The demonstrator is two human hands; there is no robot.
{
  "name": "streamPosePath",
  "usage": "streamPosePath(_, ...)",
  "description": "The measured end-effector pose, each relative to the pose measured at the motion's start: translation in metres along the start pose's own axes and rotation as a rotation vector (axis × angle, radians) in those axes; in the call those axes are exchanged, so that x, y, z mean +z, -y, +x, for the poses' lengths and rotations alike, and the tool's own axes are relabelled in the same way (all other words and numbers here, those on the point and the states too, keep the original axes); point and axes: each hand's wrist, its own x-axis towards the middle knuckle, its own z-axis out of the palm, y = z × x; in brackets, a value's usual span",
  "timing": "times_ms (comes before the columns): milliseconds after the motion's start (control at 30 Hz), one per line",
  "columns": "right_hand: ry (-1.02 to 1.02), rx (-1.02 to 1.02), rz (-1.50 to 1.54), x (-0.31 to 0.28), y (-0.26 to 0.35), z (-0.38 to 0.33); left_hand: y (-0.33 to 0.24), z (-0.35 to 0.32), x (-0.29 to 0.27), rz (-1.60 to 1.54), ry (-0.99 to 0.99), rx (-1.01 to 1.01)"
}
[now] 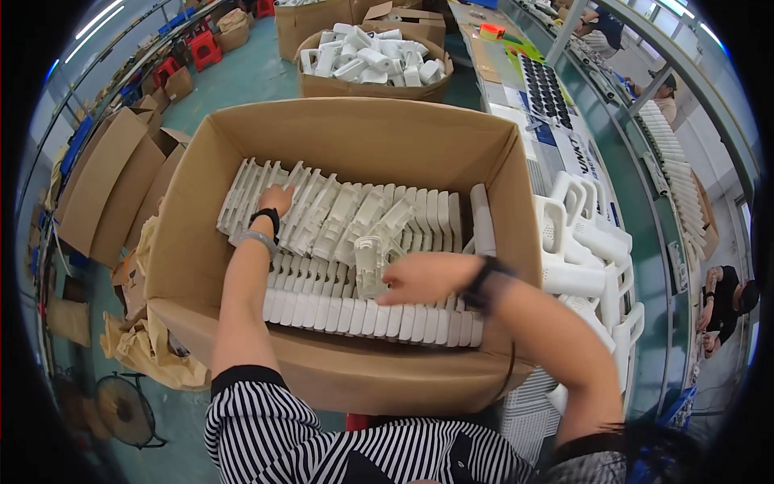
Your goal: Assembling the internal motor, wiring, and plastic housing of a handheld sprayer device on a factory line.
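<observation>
Standing beside the bench, I note a big open brown cardboard carton (363, 133) with white plastic parts in rows. Of interest: one off-white, open-backed plastic shell (368, 262), near the middle of the carton and seemingly on top of the rows. Its long axis runs roughly away from the wearer, slightly tilted. The bare right hand (431, 277), dark band at the wrist, is the nearer; the shell lies just to the left of its fingertips. Grip: fingers curled, but contact or pinch I cannot tell (the hand is a little blurred). The bare left hand (276, 200) reaches onto the far-left row of upright, ribbed off-white plastic parts (322, 211), well apart from the shell; its fingertips are hidden, so whether they clamp anything I cannot tell.
</observation>
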Motion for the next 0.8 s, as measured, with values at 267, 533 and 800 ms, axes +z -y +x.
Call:
streamPosePath(267, -0.338, 0.551, 0.257, 0.091, -0.106, 0.154, 0.0, -0.011, 0.023, -0.221, 0.153, -0.001)
streamPosePath(533, -0.782, 0.356, 0.916, 0.1, -0.189, 0.164, -0.013, -0.005, 0.043, -0.334, 0.411, -0.008)
streamPosePath(800, -0.665, 0.301, 1.1, 0.09, -0.235, 0.154, -0.046, -0.009, 0.051, -0.765, 0.776, -0.149)
